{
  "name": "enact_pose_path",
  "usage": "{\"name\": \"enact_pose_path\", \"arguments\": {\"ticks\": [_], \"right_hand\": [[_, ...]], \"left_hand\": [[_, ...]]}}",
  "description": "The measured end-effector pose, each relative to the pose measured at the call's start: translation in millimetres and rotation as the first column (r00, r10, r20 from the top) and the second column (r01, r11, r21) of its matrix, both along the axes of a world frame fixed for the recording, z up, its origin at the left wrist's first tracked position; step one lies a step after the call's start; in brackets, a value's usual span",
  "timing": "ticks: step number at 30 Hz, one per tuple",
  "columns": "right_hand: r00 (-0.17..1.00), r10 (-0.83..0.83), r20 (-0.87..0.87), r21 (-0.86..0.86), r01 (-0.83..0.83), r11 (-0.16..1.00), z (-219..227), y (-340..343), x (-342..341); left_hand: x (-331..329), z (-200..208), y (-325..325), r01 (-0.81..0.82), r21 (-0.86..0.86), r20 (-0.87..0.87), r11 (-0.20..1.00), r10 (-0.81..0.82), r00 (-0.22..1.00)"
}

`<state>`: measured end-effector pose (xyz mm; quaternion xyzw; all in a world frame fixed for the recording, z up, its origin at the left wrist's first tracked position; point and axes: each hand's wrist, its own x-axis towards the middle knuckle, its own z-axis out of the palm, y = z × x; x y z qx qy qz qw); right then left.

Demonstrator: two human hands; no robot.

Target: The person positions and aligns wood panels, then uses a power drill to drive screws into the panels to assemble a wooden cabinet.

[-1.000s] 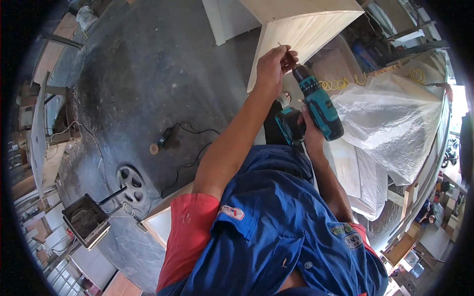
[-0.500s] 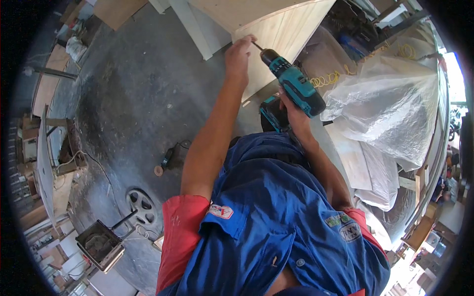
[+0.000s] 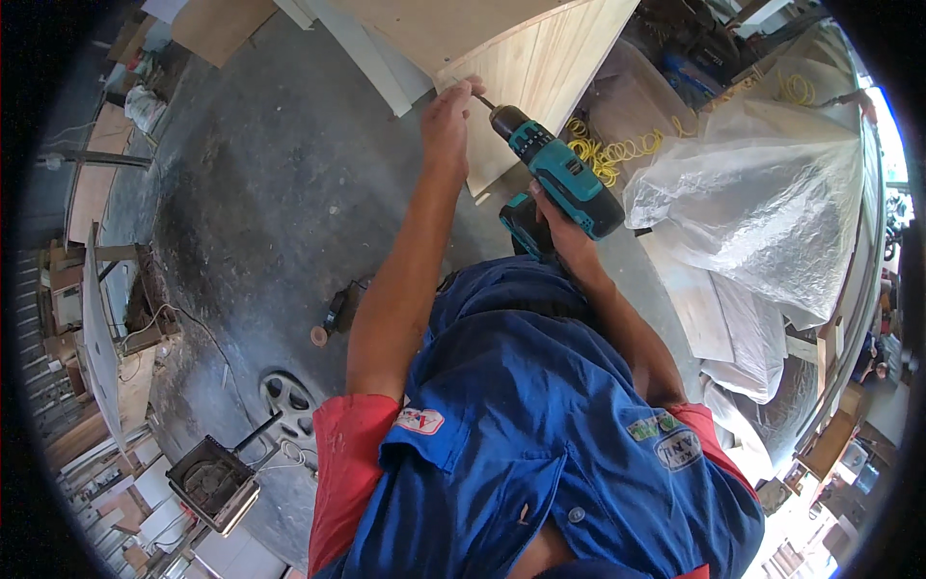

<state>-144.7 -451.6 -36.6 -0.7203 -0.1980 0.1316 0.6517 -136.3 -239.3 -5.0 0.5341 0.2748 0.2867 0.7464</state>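
Note:
My right hand (image 3: 569, 232) is wrapped round the grip of a teal and black cordless drill (image 3: 569, 179), whose bit points up and left. At the bit's tip, the fingers of my left hand (image 3: 447, 121) are bent together against the near corner of a pale wooden panel (image 3: 521, 111). Whatever lies between those fingertips is too small to make out. A wider light-brown board (image 3: 424, 29) meets the panel along its upper edge. The drill's battery base (image 3: 522, 224) shows below my right wrist, close to my waist.
Clear plastic sheeting (image 3: 752, 212) drapes over things at the right, near a coiled yellow hose (image 3: 608, 159). On the grey floor (image 3: 260, 174) at the left lie a small corded power tool (image 3: 338, 311), a spoked wheel (image 3: 287, 398) and an open metal box (image 3: 212, 473).
The whole view has shifted slightly, so panel, drill and both hands appear a little further left. More of the yellow hose shows beside the drill. Both hands keep their hold.

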Motion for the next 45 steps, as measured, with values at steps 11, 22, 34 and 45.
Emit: {"name": "enact_pose_path", "arguments": {"ticks": [11,22,34,45], "right_hand": [[0.999,0.010,-0.031,-0.047,-0.012,0.999,-4.6,0.1,1.5],[0.993,0.019,-0.115,-0.097,-0.030,0.995,-13.6,-0.9,0.5],[0.817,0.223,0.532,-0.364,-0.017,0.931,-57.0,-9.8,7.8],[0.971,0.036,0.235,-0.104,-0.012,0.995,-45.6,-1.0,2.2]], "left_hand": [[-2.7,0.6,2.1,0.057,0.039,-0.035,0.998,-0.056,0.998],[0.6,-3.0,2.4,0.004,-0.005,0.015,1.000,-0.004,1.000],[5.4,3.8,6.8,0.019,-0.111,0.018,0.994,-0.017,1.000],[5.8,2.5,5.0,0.020,-0.096,0.051,0.995,-0.015,0.999]]}}
